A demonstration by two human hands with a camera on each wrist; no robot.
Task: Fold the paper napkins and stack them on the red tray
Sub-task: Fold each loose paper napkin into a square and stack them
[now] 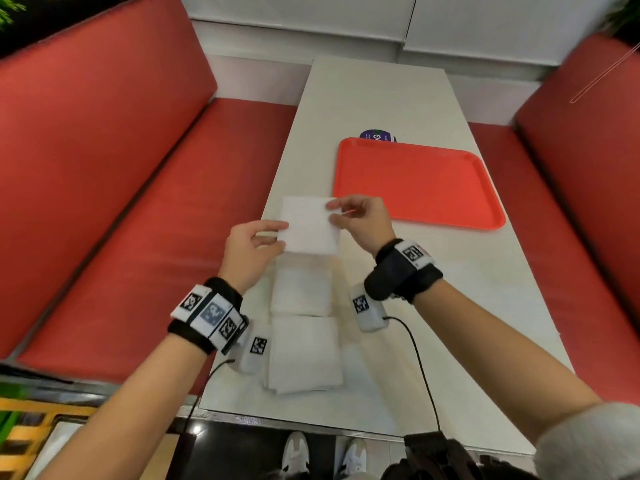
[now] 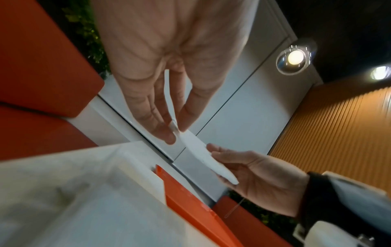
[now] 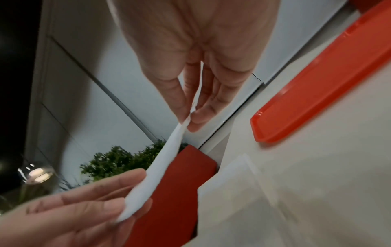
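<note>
Napkin (image 1: 309, 225) hangs in the air above the table (image 1: 450, 289), just left of the empty red tray (image 1: 419, 183); I see my left hand (image 1: 251, 252) pinching its left edge and my right hand (image 1: 363, 221) pinching the right. My worry is that such thin paper tears if I pull the 2 edges apart, or creases crooked if 1 pinch slips, giving an uneven fold

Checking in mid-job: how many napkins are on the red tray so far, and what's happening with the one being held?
Done: nothing stacked; the red tray shows no napkins. In hand: one napkin held above the table, pinched by the left hand and right hand at opposite edges. Left: two more napkin piles on the table near the person, plus placing every folded one on the tray.
</note>
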